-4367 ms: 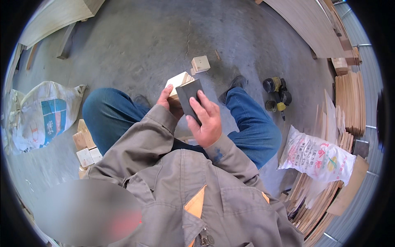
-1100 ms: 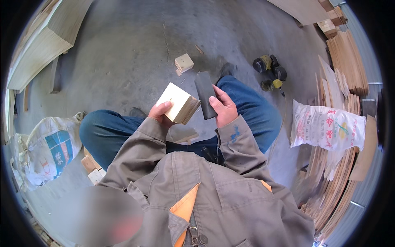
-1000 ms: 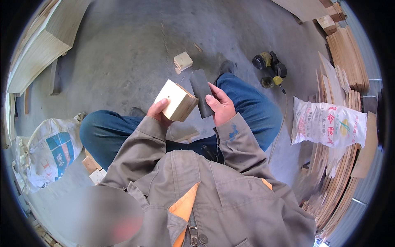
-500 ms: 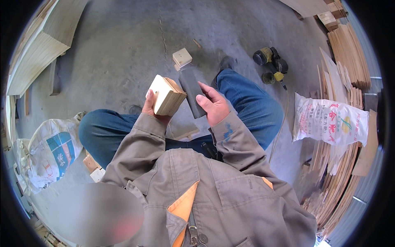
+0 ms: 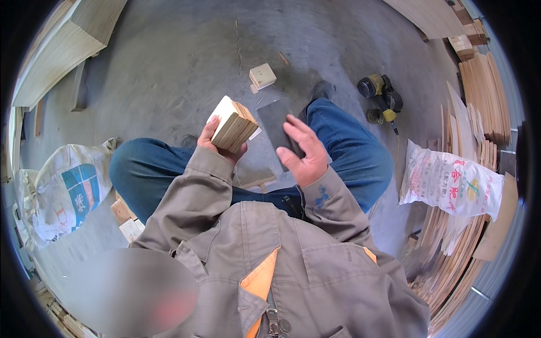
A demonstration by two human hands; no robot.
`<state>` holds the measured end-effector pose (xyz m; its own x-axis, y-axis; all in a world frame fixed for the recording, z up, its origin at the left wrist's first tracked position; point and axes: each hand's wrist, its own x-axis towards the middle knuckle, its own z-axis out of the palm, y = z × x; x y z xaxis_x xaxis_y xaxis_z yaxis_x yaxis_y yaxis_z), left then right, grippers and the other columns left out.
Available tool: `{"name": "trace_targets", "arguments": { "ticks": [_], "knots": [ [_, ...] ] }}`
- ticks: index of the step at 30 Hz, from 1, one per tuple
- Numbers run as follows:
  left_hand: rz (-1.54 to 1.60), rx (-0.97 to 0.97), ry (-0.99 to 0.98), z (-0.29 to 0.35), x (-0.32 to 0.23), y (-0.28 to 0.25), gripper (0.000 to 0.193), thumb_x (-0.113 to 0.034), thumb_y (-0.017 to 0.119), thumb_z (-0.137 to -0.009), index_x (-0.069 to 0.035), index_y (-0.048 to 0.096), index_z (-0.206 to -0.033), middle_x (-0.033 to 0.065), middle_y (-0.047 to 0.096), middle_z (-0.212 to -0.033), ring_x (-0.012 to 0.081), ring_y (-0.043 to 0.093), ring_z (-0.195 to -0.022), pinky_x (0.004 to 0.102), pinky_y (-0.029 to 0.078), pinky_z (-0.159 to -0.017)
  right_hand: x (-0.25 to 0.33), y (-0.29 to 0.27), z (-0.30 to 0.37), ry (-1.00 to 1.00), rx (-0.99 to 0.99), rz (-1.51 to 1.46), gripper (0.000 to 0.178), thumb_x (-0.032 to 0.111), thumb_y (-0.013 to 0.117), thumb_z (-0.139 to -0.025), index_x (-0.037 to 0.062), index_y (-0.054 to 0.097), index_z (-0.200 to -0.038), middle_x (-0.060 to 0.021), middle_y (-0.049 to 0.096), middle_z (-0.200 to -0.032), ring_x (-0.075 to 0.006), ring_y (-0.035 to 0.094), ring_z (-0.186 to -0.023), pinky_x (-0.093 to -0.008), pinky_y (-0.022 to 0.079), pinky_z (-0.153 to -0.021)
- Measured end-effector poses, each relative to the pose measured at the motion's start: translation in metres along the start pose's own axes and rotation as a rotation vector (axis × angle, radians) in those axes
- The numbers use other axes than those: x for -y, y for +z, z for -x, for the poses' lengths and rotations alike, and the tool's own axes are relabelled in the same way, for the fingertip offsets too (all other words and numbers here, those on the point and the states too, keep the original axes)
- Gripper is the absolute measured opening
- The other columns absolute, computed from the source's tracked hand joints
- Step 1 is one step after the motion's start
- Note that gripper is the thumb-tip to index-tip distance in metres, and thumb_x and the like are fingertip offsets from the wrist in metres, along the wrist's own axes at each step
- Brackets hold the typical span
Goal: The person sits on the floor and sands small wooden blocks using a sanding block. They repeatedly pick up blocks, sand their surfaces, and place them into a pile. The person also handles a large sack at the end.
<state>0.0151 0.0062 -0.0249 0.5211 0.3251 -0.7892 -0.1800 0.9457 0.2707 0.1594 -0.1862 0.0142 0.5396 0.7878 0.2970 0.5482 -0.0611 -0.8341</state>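
Note:
My left hand (image 5: 213, 137) is closed round a stack of small, squarish plywood pieces (image 5: 234, 125) with a pale top face and layered edges. The stack is tilted, its far side facing up and left. To its right is a dark grey, flat oblong block (image 5: 271, 125). My right hand (image 5: 305, 151) grips the block from the right, with thumb and fingers parted across its face and edge. The palm side of the grip is hidden. The block and the plywood stack are close together but apart.
Beyond my hands, a small wooden block (image 5: 262, 75) lies on the concrete floor. A yellow and black power tool (image 5: 381, 97) is at the right. Wood strips (image 5: 451, 265) are piled under a white printed sack (image 5: 451, 179). Another sack (image 5: 70, 188) and large boards (image 5: 67, 50) are at the left.
The grey block has turned so that more of its broad face shows, and my right fingers now spread further over it. My left hand still holds the plywood stack. The view has shifted slightly.

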Motion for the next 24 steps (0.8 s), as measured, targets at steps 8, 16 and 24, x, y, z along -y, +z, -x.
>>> {"name": "trace_targets", "arguments": {
  "ticks": [8,16,24],
  "knots": [
    [-0.012,0.123,-0.078,-0.002,-0.003,-0.007,0.056,-0.052,0.075,-0.082,-0.018,0.066,-0.125,0.0078,0.071,-0.111,0.031,0.068,-0.1,0.0458,0.057,-0.064,-0.017,0.008,-0.002,-0.031,0.039,0.121,0.049,0.014,0.078,-0.083,0.0052,0.067,-0.13,-0.0207,0.058,-0.144,-0.0368,0.058,-0.125,-0.0434,0.046,-0.106],
    [-0.031,0.168,-0.094,0.001,0.001,-0.001,0.054,-0.052,0.075,-0.082,-0.019,0.069,-0.123,0.0071,0.072,-0.11,0.0292,0.067,-0.1,0.0435,0.059,-0.062,-0.028,-0.01,0.009,0.123,-0.03,0.086,0.05,0.011,0.078,-0.086,-0.0005,0.064,-0.132,-0.022,0.058,-0.144,-0.0309,0.059,-0.129,-0.0376,0.044,-0.11],
    [0.002,0.097,-0.101,0.001,-0.001,-0.001,0.054,-0.048,0.076,-0.081,-0.021,0.065,-0.126,0.0074,0.069,-0.113,0.031,0.063,-0.103,0.048,0.054,-0.068,-0.008,-0.005,0.007,0.104,0.089,-0.108,0.047,0.014,0.078,-0.084,0.0041,0.068,-0.128,-0.0192,0.059,-0.143,-0.0331,0.059,-0.129,-0.0396,0.045,-0.109]
  ]
}}
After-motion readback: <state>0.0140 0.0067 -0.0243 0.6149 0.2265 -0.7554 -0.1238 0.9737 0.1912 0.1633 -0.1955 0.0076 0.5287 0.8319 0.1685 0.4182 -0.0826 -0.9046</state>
